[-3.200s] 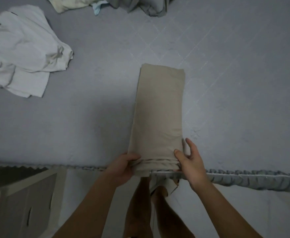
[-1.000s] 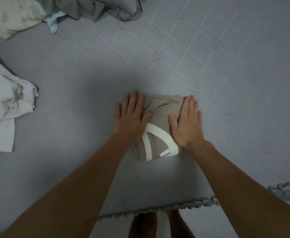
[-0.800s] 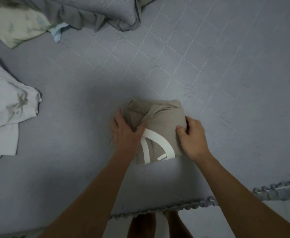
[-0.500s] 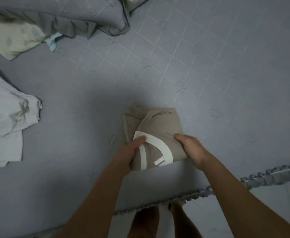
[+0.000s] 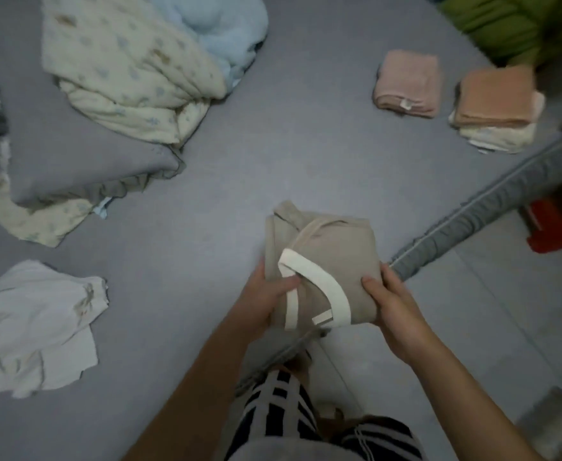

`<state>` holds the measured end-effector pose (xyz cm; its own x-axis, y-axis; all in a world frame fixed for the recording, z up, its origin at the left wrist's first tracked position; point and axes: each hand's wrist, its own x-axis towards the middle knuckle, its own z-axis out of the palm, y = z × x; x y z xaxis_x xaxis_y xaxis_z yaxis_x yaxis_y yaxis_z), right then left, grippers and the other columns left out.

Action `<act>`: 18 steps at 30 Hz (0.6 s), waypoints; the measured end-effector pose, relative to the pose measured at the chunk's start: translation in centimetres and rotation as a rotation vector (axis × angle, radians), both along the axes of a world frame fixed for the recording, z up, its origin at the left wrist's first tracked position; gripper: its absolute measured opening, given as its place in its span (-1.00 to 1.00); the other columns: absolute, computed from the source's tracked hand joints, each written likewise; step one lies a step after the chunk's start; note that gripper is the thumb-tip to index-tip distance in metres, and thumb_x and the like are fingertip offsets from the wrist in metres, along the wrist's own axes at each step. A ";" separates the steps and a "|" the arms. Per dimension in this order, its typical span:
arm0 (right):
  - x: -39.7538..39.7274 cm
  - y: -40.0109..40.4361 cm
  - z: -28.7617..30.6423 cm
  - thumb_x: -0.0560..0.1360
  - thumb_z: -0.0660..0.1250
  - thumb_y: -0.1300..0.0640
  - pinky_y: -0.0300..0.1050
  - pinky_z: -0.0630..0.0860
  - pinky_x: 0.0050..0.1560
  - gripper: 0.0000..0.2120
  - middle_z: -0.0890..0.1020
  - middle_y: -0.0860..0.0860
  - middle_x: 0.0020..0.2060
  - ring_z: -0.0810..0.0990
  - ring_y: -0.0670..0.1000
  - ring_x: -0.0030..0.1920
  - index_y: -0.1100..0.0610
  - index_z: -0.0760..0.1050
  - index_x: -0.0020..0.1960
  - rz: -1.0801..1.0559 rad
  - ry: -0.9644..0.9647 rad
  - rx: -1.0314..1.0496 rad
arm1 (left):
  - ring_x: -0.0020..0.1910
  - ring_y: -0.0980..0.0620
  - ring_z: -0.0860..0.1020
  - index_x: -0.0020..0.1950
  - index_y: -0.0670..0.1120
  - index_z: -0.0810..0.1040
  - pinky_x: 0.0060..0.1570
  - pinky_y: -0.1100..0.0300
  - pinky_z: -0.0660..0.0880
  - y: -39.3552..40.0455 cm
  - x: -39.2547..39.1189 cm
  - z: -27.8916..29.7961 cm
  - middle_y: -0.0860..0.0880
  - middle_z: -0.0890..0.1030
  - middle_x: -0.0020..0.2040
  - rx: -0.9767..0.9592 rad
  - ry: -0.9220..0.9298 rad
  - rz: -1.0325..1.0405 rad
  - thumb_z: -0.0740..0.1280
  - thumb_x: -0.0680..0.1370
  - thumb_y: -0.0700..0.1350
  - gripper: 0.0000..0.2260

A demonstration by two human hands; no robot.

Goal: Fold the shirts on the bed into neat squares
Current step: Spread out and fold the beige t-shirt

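**Folded beige shirt leaves the bed**

A second ago I had the beige shirt (image 5: 323, 261) pressed flat on the bed (image 5: 273, 144); now it is lifted clear, a compact square held near the bed's edge. My left hand (image 5: 263, 301) grips its left side, thumb on the white collar band, and my right hand (image 5: 392, 307) clasps the right side. I judge this one finished (bound, I guess, for the folded stacks (image 5: 495, 108) at far right). The white shirt (image 5: 37, 327) lies crumpled, still unfolded.
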<state>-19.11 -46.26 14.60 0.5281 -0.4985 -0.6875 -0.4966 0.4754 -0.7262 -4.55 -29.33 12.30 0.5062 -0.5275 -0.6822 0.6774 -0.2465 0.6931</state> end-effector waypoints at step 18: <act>-48.0 4.6 23.5 0.48 0.35 0.04 -0.21 0.54 0.07 -0.67 0.66 -0.23 0.09 0.63 -0.18 0.09 -0.28 0.50 0.19 -1.235 -0.013 -0.589 | 0.05 0.01 0.67 0.07 0.23 0.61 -0.11 0.11 0.62 -23.7 -42.9 21.1 0.03 0.69 0.08 -0.463 -0.148 -1.200 0.44 0.44 0.08 -0.79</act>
